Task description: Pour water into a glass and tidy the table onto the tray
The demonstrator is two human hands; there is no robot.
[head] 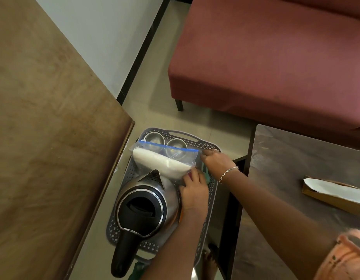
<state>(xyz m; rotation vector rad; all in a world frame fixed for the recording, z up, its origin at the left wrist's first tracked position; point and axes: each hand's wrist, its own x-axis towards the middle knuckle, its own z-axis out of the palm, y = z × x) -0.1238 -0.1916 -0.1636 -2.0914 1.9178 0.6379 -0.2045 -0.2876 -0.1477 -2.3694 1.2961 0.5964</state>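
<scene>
One shiny steel kettle (142,207) with a black lid sits nearest on the grey perforated plastic tray (114,227). Just beyond the kettle, the left hand (194,191) grips the corner of a limp, clear, blue-zipped plastic bag (165,160) of white contents, and the right hand (216,163) pinches its zip end. Farther beyond the kettle are two round steel bowls (154,137). This looks like the tidying step; the next move probably calls for laying the bag flat.

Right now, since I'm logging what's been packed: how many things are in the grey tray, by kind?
Shiny steel electric kettle with black lid: 1
Small round steel bowls: 2
Clear zip bag with blue seal and white contents: 1
Total: 4 in the grey perforated plastic tray; a mostly hidden teal thing is not counted.
</scene>
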